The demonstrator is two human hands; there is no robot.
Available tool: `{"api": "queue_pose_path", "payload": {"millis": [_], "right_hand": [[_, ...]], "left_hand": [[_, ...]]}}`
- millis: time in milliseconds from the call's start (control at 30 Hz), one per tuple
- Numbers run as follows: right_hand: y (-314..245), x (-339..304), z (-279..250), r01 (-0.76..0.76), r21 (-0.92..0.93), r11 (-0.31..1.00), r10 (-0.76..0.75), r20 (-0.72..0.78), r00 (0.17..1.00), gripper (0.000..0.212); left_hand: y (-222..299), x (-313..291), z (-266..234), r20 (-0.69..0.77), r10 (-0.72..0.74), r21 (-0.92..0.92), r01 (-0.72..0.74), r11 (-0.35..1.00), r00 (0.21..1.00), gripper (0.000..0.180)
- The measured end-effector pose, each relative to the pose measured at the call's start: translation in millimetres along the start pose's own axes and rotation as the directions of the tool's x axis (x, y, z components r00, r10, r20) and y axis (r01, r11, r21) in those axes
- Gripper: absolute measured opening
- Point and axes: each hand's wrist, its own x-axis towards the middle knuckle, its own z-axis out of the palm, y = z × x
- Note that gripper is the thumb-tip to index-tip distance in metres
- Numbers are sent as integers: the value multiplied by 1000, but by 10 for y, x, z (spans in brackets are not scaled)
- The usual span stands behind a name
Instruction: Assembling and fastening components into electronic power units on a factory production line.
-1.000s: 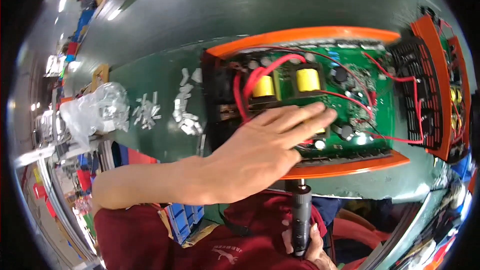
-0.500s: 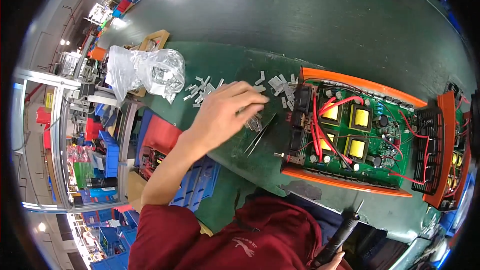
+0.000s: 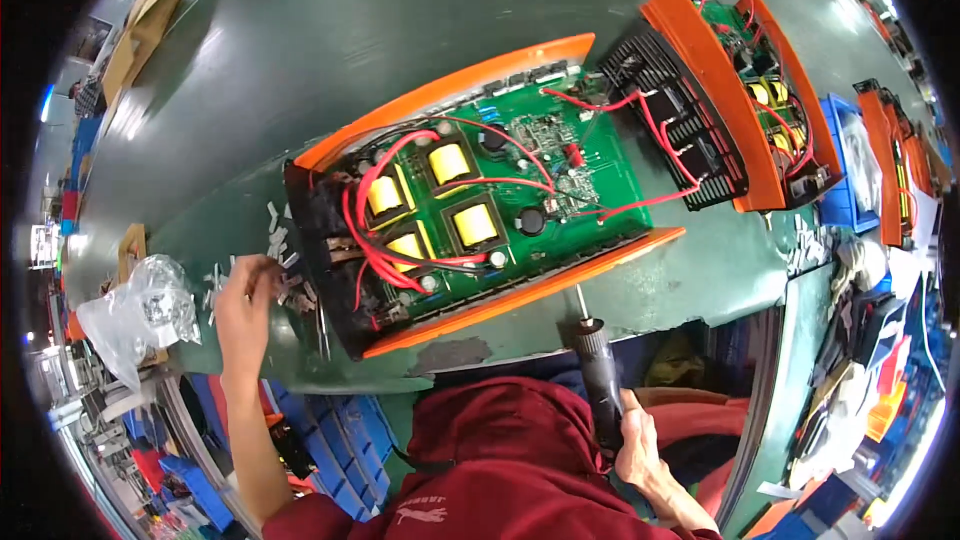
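My left hand (image 3: 246, 302) is over the small grey metal pieces (image 3: 277, 237) scattered left of the open device. Its fingers are curled together, and whatever they may hold is hidden. In my right hand (image 3: 638, 445) is a black electric screwdriver (image 3: 598, 375), its thin bit pointing up toward the device's near side. The device has an orange casing (image 3: 530, 285) around a green circuit board (image 3: 625, 180), yellow-cored transformers (image 3: 474, 225) and red wires (image 3: 370, 230). Tweezers (image 3: 322, 330) lie between my left hand and the device.
A clear plastic bag (image 3: 150, 305) of small parts sits at the left. A black slotted panel (image 3: 690, 140), wired to the board, stands at the device's right end. Beyond it is another orange-cased unit (image 3: 690, 45). A blue bin (image 3: 850, 165) stands farther right.
The view has swung right, so the device appears farther left and more units show. My left hand stays by the metal pieces, fingers more curled. The screwdriver now shows more fully, more upright.
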Motion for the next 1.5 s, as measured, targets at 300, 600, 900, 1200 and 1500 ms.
{"api": "queue_pose_path", "payload": {"millis": [300,600,900,1200,1500], "right_hand": [[-78,29,-36,128,-30,991,-125,80,989,47],[-213,112,-25,50,-28,998,-48,72,996,71],[-194,78,-84,-159,308,938,45,348,936,77],[-174,131,-63,-264,361,894,103,409,907,96],[-208,156,-104,-302,382,874,104,460,882,96]], "left_hand": [[1390,-1,98,67,403,-120,-393,911,913,11],[1957,172,894,228,735,-4,-755,656,638,26],[2035,277,1059,350,657,134,-730,670,668,17],[1922,423,1058,528,579,-161,-596,786,621,15],[1899,441,1081,508,593,-196,-586,786,625,18]]}}
